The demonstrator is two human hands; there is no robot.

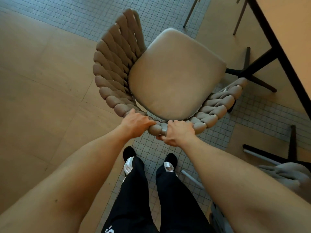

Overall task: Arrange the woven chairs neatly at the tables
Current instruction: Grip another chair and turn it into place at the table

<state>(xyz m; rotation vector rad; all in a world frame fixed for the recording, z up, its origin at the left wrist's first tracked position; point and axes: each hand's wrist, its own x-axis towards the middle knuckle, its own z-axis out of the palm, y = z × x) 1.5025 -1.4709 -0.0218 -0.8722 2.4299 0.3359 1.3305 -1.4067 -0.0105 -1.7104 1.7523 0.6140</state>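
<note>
Fingers of left hand [137, 122] and right hand [176, 132] curled tight over chair [173, 76] back rim; table [286, 31] beyond fingers, right; trouser print unreadable.

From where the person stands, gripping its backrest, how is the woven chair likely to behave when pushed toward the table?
The woven chair probably slides as one stiff piece. Its thick padded weave should give both hands, left hand and right hand, a non-slip hold. Pushed high at the backrest, it may tip forward if its legs catch on the small floor tiles.
</note>
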